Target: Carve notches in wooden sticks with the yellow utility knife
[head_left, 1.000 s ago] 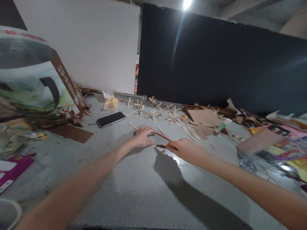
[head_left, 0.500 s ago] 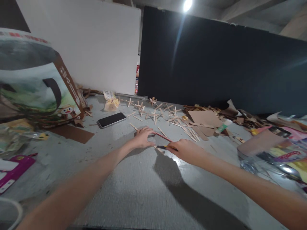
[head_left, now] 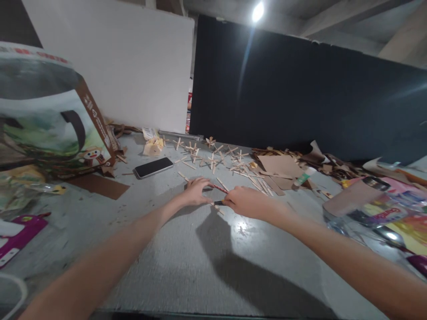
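Just now, moved the right hand point(head_left: 245, 202) a little closer to the left hand point(head_left: 197, 191), covering more of the dark cutting tool point(head_left: 219, 203) and of the red-striped stick point(head_left: 220, 189) than half a second before. Closed narrowly around the tool on the right side, but hard to tell the exact grip under the fingers. Kept wide on the left side, in an arch over the table point(head_left: 167, 258), with thumb and forefinger apart; cannot tell how firmly pressing. Find the red-striped stick between both hands, on their far side, and the small wooden stick point(head_left: 220, 210) nearer to the person, by the left thumb and beside the tip of the tool. Judging from this, working in a tighter space, so needing more care for the left thumb. Cannot see any clear cut in the wood. Left unchanged the phone point(head_left: 153, 168) on the left, the wooden stars point(head_left: 212, 163) beyond the hands, and the loose wooden strips point(head_left: 267, 187) toward the right.
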{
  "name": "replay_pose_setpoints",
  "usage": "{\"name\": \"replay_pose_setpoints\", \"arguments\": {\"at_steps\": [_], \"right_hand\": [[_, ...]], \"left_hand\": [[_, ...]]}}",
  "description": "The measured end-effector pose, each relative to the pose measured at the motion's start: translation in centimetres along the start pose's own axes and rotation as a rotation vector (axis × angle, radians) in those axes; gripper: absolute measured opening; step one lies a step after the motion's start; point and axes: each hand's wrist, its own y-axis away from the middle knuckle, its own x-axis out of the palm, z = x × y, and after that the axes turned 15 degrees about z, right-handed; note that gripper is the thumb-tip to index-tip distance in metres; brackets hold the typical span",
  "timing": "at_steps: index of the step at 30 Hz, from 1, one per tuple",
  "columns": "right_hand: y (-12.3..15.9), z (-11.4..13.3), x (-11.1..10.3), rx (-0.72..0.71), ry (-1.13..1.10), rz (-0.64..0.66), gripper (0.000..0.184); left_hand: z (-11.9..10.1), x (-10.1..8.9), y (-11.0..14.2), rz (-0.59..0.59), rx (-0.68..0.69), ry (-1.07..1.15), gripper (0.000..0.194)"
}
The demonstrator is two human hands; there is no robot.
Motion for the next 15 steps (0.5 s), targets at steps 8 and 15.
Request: {"name": "replay_pose_setpoints", "arguments": {"at_steps": [8, 15], "right_hand": [[-0.2, 0.8, -1.3, 0.010, 0.030, 0.037, 0.034], [-1.3, 1.1, -1.4, 0.031, 0.108, 0.051, 0.032]], "left_hand": [[0.1, -0.1, 0.1, 0.009, 0.031, -0.049, 0.053], [-0.2, -0.3, -0.1, 0.011, -0.040, -0.049, 0.057]]}}
